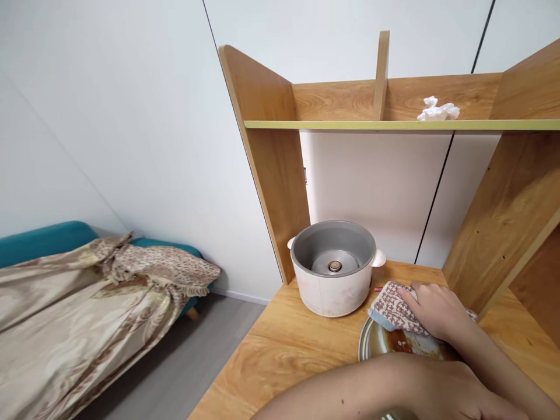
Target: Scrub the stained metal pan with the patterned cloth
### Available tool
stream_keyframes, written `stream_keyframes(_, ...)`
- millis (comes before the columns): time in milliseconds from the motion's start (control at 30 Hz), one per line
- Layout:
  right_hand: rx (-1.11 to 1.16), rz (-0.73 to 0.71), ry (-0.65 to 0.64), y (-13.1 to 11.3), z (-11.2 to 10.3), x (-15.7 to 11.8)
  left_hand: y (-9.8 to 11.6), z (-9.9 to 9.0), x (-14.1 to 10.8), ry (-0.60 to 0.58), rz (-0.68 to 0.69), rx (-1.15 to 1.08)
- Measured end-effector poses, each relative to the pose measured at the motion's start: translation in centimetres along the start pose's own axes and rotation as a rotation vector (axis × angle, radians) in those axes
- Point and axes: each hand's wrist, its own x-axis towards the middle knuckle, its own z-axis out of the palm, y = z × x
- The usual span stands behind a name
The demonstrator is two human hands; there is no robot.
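Observation:
My right hand [437,309] lies over a folded brown-and-white patterned cloth [391,306] with a light blue edge, its fingers closed on it. The cloth rests on the far part of a round, shiny, lid-like disc [370,344] with a pale banded rim and reddish-brown stains on its surface. My left forearm crosses in front of this disc and hides much of it. At the bottom right edge is my left hand [490,402], its fingers out of sight. Just left of the cloth stands a white rice cooker body [332,297], lidless, its grey inside and round centre button showing.
A wooden desk [262,350] carries these things. Behind it rise a side panel [280,192] and a shelf [332,125] holding crumpled white tissue [437,109]. To the left, beyond the grey floor [170,356], is a teal sofa [48,234] under a patterned cover [79,315].

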Motion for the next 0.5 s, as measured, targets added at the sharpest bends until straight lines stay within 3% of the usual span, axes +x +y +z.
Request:
stream_keyframes(100,0.026,-0.070,0.002,0.1,-0.1,0.0,-0.3,0.3,0.5,-0.003,0.027,-0.059)
stream_keyframes(333,-0.028,0.083,-0.030,0.0,-0.3,-0.1,0.4,0.3,1.1,-0.048,-0.073,-0.044)
stream_keyframes(500,-0.003,0.035,-0.044,0.1,-0.3,0.0,1.2,0.3,0.4,-0.016,-0.070,-0.085)
